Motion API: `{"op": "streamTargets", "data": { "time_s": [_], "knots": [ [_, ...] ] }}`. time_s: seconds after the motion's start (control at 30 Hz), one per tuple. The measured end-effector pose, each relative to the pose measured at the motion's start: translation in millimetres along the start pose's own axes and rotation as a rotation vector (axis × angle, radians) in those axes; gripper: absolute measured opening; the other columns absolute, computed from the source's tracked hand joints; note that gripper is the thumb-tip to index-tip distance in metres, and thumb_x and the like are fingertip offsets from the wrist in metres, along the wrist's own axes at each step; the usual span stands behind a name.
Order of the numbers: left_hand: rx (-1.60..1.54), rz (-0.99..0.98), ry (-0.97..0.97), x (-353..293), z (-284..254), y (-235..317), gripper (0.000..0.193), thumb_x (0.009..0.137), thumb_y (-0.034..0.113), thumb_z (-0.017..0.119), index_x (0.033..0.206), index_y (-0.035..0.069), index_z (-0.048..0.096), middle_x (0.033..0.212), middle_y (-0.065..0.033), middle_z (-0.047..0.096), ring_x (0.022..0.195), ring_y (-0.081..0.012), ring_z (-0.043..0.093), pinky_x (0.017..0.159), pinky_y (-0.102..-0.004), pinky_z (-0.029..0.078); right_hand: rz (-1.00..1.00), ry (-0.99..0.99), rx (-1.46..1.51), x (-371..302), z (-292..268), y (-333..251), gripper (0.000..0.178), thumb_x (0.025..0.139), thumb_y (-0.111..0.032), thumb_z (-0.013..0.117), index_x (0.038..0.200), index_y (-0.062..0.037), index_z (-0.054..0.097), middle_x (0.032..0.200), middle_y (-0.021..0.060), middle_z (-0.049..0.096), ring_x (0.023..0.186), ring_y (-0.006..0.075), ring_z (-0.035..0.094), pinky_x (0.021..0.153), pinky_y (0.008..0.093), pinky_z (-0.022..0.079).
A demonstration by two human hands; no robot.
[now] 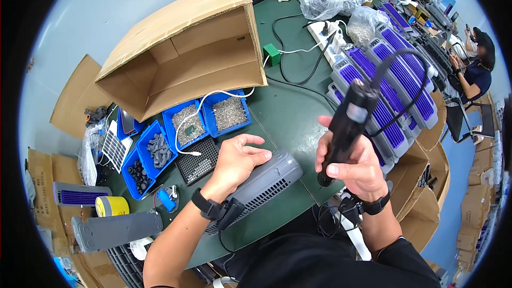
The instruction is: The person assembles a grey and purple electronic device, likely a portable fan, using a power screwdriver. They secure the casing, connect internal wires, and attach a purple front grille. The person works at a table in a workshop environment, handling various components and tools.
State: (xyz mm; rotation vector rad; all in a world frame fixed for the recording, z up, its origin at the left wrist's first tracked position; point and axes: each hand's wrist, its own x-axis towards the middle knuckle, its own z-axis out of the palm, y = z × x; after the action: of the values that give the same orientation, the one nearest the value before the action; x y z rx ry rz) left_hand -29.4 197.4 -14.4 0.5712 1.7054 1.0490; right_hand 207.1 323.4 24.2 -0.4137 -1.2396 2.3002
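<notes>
A long grey plastic housing (266,181) with a slotted side lies slantwise on the green table in front of me. My left hand (237,162) rests over its far edge, fingers curled and thumb against its top. My right hand (360,170) is closed around a black electric screwdriver (349,120), held upright with its tip down, to the right of the housing and apart from it. A cable (408,53) loops from its top end. Just beyond my left hand sits a black perforated tray (197,168). Blue bins of small metal parts (229,113) stand behind that tray.
An open cardboard box (181,58) lies on its side behind the bins. Purple-and-grey slotted units (394,90) are stacked at right, near a white power strip (328,40). A yellow roll (112,206) and another grey housing (117,231) are at left. A person (474,66) sits far right.
</notes>
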Motion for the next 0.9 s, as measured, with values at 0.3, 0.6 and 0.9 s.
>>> {"op": "streamTargets", "data": {
  "time_s": [0.3, 0.6, 0.9],
  "knots": [
    [0.423, 0.261, -0.003, -50.4, -2.9, -10.9, 0.051, 0.111, 0.026, 0.052, 0.152, -0.004, 0.046, 0.134, -0.027, 0.068, 0.126, -0.0296, 0.067, 0.1, -0.0391, 0.054, -0.385, -0.061, -0.169, 11.1, 32.5, 10.3, 0.04, 0.085, -0.02, 0.087, 0.107, -0.0021, 0.059, 0.097, 0.0139, 0.061, 0.077, 0.0207, 0.065, 0.069, 0.034, 0.054],
    [0.672, 0.336, 0.066, -115.1, -52.8, -39.0, 0.059, 0.1, 0.029, 0.07, 0.147, -0.004, 0.053, 0.136, -0.0261, 0.067, 0.122, -0.0373, 0.067, 0.1, -0.044, 0.053, -0.581, -0.027, -0.219, 8.2, 45.2, 46.0, 0.034, 0.084, -0.006, 0.088, 0.106, -0.0013, 0.063, 0.101, 0.0113, 0.064, 0.082, 0.0134, 0.061, 0.073, 0.0279, 0.05],
    [0.863, 0.431, 0.323, -137.4, -61.1, -81.6, 0.067, 0.092, 0.054, 0.072, 0.126, -0.004, 0.07, 0.109, -0.0275, 0.074, 0.098, -0.0433, 0.072, 0.087, -0.0475, 0.057, -0.412, -0.002, -0.842, 14.7, 72.8, 44.6, 0.039, 0.076, 0.0, 0.093, 0.104, -0.0016, 0.065, 0.099, 0.0116, 0.068, 0.082, 0.0149, 0.066, 0.069, 0.0288, 0.055]
  ]
}}
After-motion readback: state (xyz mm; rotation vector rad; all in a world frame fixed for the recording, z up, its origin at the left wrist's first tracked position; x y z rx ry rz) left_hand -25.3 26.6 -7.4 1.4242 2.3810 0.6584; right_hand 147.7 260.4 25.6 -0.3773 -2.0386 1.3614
